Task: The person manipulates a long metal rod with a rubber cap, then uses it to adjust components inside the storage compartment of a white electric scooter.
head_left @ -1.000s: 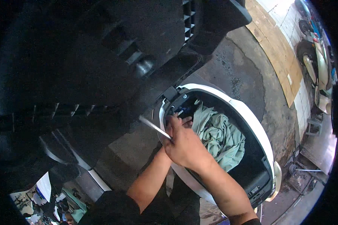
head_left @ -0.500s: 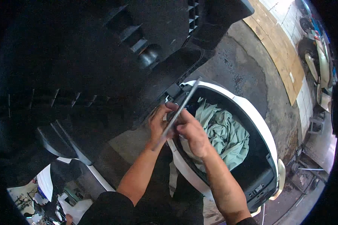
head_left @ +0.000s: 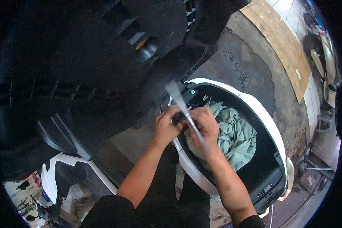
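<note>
Scooter storage compartment (head_left: pixel 271 125) stands on stained concrete floor (head_left: pixel 250 72).

Stained concrete floor (head_left: pixel 250 72), wooden boards (head_left: pixel 281 34) beyond.

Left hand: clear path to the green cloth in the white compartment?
Probably yes. The left hand sits at the compartment rim; the green cloth lies uncovered just beyond, though the right hand and the grey tool lie between.

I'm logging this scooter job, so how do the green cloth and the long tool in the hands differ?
The green cloth is soft and crumpled, lying loose in the white-rimmed compartment; the tool is thin, straight, grey and rigid. The cloth lies untouched, while the tool is gripped in the right hand, with the left hand alongside.
</note>
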Demonstrator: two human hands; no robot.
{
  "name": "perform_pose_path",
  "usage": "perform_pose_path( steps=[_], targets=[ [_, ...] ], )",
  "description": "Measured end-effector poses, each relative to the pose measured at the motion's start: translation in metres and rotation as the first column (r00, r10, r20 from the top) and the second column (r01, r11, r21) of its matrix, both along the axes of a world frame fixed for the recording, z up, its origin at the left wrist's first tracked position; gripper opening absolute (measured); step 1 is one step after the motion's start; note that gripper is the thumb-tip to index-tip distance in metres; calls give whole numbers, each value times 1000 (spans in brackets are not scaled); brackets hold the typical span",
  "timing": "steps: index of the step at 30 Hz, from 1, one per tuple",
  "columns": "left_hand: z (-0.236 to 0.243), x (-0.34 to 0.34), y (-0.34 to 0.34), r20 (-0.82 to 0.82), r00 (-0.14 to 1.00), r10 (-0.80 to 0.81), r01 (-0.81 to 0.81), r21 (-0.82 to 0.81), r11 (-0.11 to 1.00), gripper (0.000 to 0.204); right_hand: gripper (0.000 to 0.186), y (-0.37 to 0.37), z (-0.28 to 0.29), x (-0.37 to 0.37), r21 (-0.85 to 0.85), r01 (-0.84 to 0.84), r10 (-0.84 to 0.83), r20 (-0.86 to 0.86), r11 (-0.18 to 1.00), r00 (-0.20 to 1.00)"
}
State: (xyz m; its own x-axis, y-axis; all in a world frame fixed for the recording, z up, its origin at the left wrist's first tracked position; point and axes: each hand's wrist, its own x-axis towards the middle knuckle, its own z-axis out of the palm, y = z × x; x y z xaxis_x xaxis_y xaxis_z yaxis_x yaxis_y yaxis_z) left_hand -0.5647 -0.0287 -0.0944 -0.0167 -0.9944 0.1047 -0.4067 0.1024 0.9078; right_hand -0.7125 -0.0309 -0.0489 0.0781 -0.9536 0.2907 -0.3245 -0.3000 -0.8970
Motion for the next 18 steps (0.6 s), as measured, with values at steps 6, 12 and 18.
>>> perform_pose_path(
  steps=[6, 12, 18],
  targets=[
    [-10, -8, 3, -179, 978, 109, -91, 107, 990, 26, 22, -3, -16, 21, -58, 253, -258, -103, 966, 961],
    [-12, 4, 2, -61, 994, -92, 96, 76, 992, 22, 40, -13, 10, 26, -46, 49, -47, 38, 998, 998],
    [-11, -9, -8, -400, 916, -16, 90, 167, 982, 29, 26, -7, -2, 26, 6, 85, -85, 6, 996, 996]
  ],
)
